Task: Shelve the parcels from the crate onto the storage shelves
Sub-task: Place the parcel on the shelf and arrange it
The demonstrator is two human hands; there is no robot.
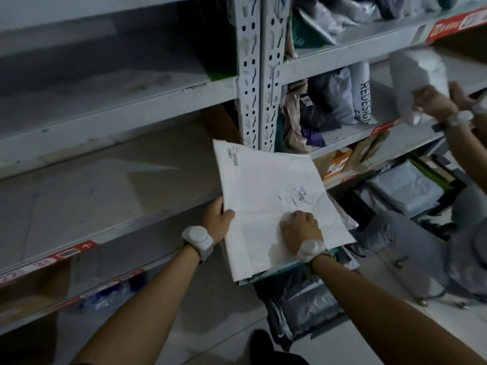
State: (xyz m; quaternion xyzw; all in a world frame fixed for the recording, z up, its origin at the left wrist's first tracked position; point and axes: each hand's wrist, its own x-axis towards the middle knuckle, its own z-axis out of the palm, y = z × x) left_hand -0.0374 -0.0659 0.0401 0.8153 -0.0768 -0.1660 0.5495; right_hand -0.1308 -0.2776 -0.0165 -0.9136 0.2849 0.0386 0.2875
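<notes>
Head view: my left hand (217, 219) pinches the left edge of the flat white parcel (263, 191), thumb on top. My right hand (300, 230) lies on its face w/ fingers curled; can't tell if it grips. Parcel's in the air above the crate (279, 270), far edge near the upright (259, 75). Risks, imo: the far edge snags that post, or the thin mailer sags & slips from a one-edge hold. Bare shelf (105, 196) just left is scuffed grey metal. Room's dim. Another person's hands (434, 101) hold a white package at the right bay, already packed w/ bags.
</notes>
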